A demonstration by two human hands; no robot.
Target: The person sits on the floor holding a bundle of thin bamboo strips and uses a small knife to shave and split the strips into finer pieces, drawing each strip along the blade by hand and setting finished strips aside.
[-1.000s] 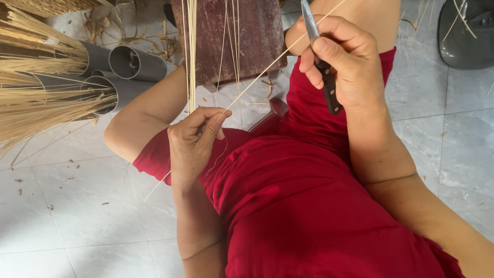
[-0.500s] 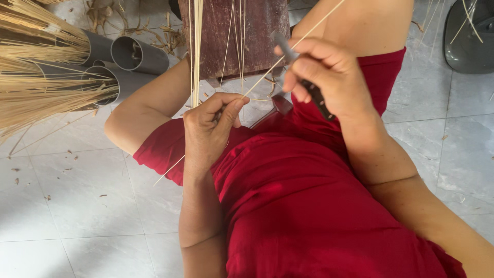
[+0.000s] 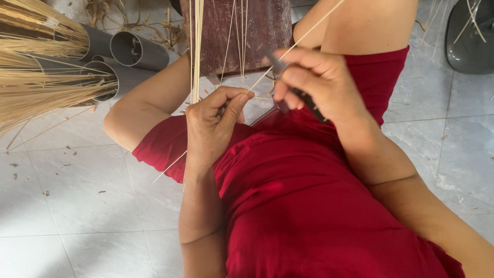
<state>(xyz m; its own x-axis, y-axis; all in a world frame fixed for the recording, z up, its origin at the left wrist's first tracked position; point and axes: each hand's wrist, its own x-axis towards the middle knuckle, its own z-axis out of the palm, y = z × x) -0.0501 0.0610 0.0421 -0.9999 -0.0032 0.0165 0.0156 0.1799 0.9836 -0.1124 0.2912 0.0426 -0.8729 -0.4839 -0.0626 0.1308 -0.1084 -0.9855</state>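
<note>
My left hand (image 3: 213, 123) pinches a thin pale straw stick (image 3: 301, 38) that runs up to the right, and also holds a bundle of upright straw sticks (image 3: 196, 46). My right hand (image 3: 321, 85) grips a small knife (image 3: 296, 90) with a dark handle, its blade set against the thin stick close to my left thumb. Both hands work above my lap, which is covered by red cloth (image 3: 309, 201).
A dark wooden block (image 3: 262, 31) stands in front of my knees. Grey plastic pipes (image 3: 131, 49) stuffed with straw bundles (image 3: 36, 82) lie at the left on a pale tiled floor (image 3: 72, 206) strewn with scraps. A dark grey object (image 3: 471, 36) sits top right.
My right hand with the knife has come down from high on the stick to just beside my left hand. My left hand stays pinched on the stick.
</note>
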